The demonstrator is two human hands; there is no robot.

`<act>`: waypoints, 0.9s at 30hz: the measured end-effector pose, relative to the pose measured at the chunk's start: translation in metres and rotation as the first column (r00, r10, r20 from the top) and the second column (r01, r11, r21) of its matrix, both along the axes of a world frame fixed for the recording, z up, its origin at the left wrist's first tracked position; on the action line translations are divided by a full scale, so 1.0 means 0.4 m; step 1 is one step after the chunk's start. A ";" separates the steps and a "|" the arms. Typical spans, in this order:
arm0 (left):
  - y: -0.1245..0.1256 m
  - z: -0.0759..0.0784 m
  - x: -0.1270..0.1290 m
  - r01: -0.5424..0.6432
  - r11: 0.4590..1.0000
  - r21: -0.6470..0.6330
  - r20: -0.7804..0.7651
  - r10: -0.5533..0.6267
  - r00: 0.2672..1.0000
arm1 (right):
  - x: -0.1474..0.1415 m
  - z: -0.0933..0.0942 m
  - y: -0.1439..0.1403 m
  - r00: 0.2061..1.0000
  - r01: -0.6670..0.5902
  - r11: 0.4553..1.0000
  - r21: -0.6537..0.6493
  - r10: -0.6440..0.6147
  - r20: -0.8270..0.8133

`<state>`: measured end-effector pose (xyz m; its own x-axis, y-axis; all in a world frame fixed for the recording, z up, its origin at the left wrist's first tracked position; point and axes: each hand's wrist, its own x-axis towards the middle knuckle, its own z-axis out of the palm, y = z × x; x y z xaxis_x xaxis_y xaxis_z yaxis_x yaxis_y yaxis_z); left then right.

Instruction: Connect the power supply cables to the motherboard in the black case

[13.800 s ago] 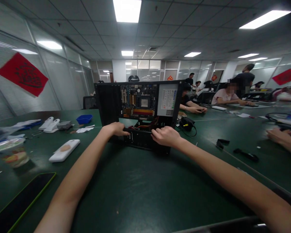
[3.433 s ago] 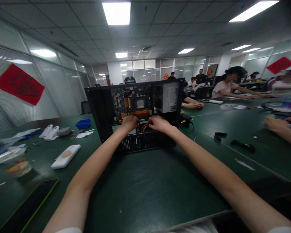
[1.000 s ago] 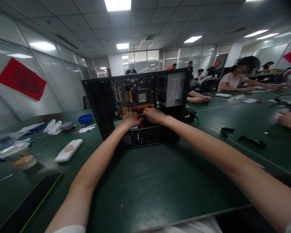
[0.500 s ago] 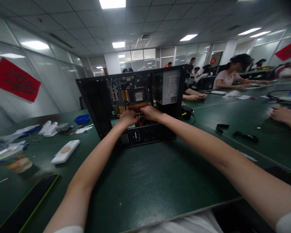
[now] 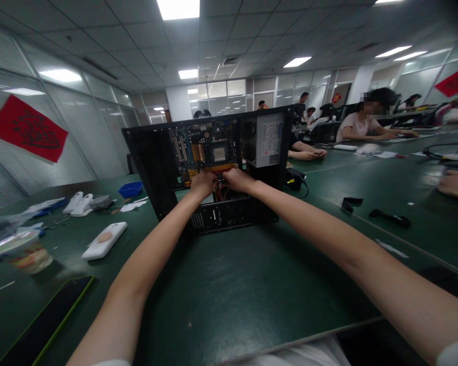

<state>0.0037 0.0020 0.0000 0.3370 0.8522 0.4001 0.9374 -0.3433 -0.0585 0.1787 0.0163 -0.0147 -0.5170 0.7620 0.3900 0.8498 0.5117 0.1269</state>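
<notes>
Both hands, left hand (image 5: 203,183) and right hand (image 5: 236,179), are curling closed around red cables (image 5: 222,191) inside the open computer case (image 5: 213,168) mid-counter, apparently seating a connector under the motherboard (image 5: 204,152); firm, aligned pressing looks needed.

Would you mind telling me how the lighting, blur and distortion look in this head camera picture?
Head view: ceiling panels blown out to white; wide-angle lens bows ceiling lines and stretches the forearms; computer case fairly sharp, left hand and right hand legible against it; soft sheen on the green table; faces blurred.
</notes>
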 end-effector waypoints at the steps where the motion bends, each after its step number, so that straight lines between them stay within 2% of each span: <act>1: -0.001 0.002 0.002 -0.001 1.000 0.000 -0.006 0.001 1.000 | -0.001 0.000 0.000 1.000 -0.001 1.000 -0.003 0.001 0.001; 11: -0.005 0.003 0.014 -0.010 1.000 -0.009 -0.056 0.009 0.998 | 0.003 -0.001 0.005 1.000 -0.018 1.000 -0.013 0.018 -0.021; 18: -0.012 0.001 0.005 -0.003 0.999 -0.035 -0.024 0.002 1.000 | 0.008 -0.012 -0.002 0.990 -0.067 0.997 -0.031 0.062 -0.130; 27: -0.012 0.000 0.008 0.002 0.999 -0.048 -0.046 -0.004 0.999 | 0.023 -0.015 -0.009 0.983 0.015 0.997 -0.079 -0.029 -0.180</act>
